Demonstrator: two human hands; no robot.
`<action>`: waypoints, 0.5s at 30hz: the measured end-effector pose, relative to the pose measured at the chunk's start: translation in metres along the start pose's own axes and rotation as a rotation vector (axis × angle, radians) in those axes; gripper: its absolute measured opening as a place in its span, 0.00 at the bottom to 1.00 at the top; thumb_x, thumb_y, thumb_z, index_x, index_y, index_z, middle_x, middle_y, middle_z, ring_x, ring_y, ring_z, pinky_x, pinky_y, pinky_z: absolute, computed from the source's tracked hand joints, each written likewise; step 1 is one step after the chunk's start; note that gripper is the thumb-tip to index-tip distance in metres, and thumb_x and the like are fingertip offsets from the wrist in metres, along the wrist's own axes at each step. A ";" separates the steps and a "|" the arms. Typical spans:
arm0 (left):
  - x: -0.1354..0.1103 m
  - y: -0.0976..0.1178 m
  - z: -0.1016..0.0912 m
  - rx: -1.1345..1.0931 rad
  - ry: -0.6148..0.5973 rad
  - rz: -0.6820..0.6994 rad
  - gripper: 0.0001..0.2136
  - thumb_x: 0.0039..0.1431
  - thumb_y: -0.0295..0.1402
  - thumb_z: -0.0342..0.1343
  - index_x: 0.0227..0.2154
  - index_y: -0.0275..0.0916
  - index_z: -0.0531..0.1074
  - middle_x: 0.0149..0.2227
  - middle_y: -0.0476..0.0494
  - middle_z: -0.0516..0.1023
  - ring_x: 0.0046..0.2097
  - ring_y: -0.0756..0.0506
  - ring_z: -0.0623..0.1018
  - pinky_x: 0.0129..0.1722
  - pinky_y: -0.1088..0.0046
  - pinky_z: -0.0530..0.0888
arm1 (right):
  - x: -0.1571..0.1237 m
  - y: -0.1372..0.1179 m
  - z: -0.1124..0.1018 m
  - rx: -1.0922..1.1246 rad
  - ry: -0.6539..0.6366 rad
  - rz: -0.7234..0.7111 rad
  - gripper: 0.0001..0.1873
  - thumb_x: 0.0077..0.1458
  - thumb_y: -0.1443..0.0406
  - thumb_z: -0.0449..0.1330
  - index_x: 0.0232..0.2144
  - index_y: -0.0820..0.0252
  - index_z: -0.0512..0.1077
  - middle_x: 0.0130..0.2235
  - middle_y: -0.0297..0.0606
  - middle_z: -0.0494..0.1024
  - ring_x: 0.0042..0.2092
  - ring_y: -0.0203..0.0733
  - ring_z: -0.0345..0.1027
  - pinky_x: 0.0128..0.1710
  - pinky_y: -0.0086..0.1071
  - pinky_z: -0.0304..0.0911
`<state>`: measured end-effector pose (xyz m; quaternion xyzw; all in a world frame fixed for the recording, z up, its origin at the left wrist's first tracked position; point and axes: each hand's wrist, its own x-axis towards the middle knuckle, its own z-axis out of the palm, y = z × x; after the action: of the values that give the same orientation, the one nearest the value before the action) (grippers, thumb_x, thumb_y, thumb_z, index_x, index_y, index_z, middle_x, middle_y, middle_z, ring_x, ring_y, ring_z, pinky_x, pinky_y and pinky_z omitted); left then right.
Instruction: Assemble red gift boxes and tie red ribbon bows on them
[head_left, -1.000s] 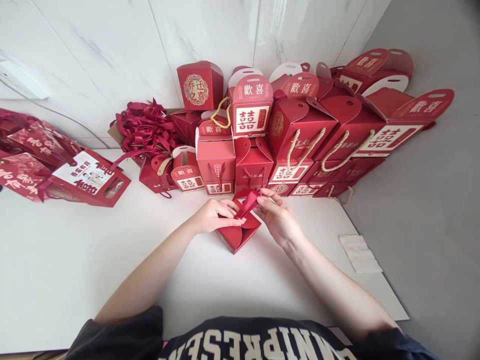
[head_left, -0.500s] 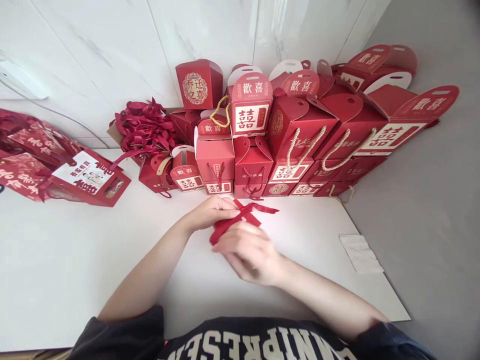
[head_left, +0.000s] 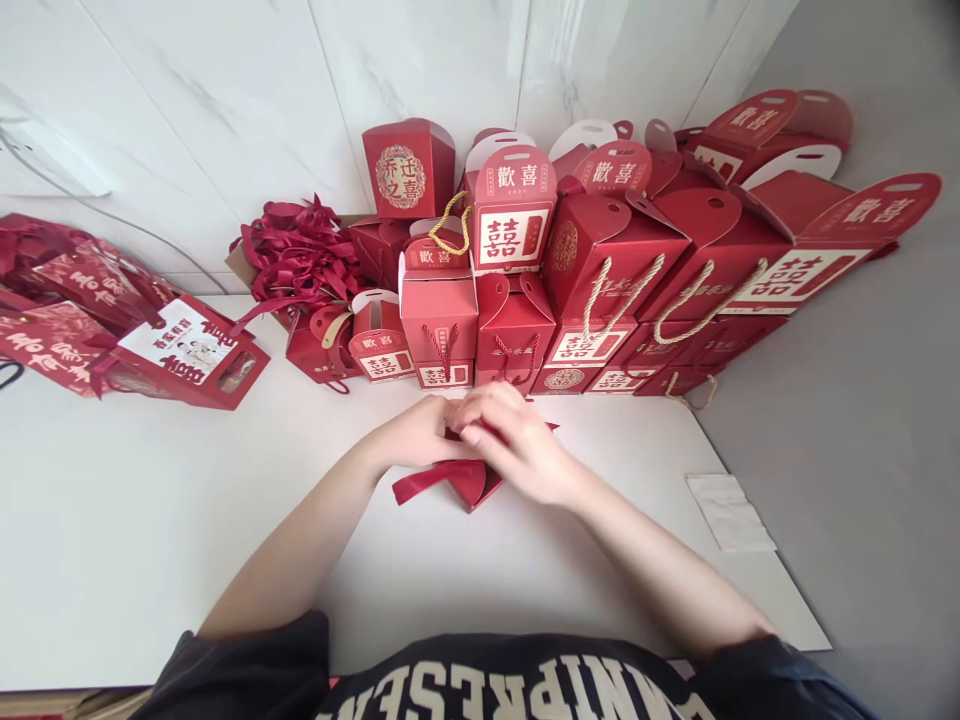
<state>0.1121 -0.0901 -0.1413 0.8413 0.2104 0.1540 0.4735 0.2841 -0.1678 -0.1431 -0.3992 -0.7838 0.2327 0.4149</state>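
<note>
A small red gift box (head_left: 472,485) stands on the white table (head_left: 150,520) in front of me. A red ribbon (head_left: 421,481) lies over it, one end trailing to the left. My left hand (head_left: 421,436) is closed on the ribbon at the top of the box. My right hand (head_left: 517,440) covers the box from the right, fingers curled and pinching the ribbon beside the left hand. The knot itself is hidden under my fingers.
Several finished red gift boxes (head_left: 517,300) with rope handles are stacked along the marble wall. A heap of loose red ribbons (head_left: 296,255) lies at the back left. Flat red bags (head_left: 180,350) lie at the left. A white tissue (head_left: 731,510) lies on the grey floor to the right.
My right hand swept down in front of the box, then came back up over its top. The ribbon's loose end now trails to the left instead of the right.
</note>
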 end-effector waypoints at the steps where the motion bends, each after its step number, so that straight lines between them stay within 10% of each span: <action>1: -0.001 0.003 -0.001 0.024 -0.050 0.005 0.14 0.56 0.35 0.60 0.18 0.36 0.70 0.22 0.50 0.70 0.31 0.49 0.71 0.34 0.74 0.69 | 0.000 0.008 -0.008 0.008 -0.016 0.098 0.15 0.68 0.60 0.47 0.36 0.57 0.70 0.42 0.41 0.74 0.47 0.43 0.67 0.52 0.41 0.61; 9: -0.007 0.024 -0.010 0.200 -0.103 -0.010 0.13 0.56 0.40 0.61 0.21 0.38 0.78 0.41 0.43 0.72 0.43 0.46 0.72 0.45 0.72 0.68 | -0.006 0.040 -0.023 0.323 -0.272 0.298 0.16 0.62 0.53 0.56 0.30 0.56 0.73 0.54 0.40 0.70 0.57 0.46 0.64 0.58 0.46 0.58; 15: -0.015 0.026 -0.009 0.256 -0.114 -0.090 0.15 0.59 0.44 0.58 0.26 0.38 0.79 0.31 0.46 0.69 0.32 0.50 0.69 0.33 0.75 0.66 | -0.007 0.035 -0.021 0.430 -0.179 0.230 0.15 0.56 0.56 0.63 0.24 0.59 0.67 0.45 0.39 0.74 0.49 0.43 0.69 0.52 0.41 0.62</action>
<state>0.1004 -0.1024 -0.1154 0.8918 0.2387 0.0567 0.3800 0.3196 -0.1527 -0.1594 -0.3660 -0.6993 0.4742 0.3900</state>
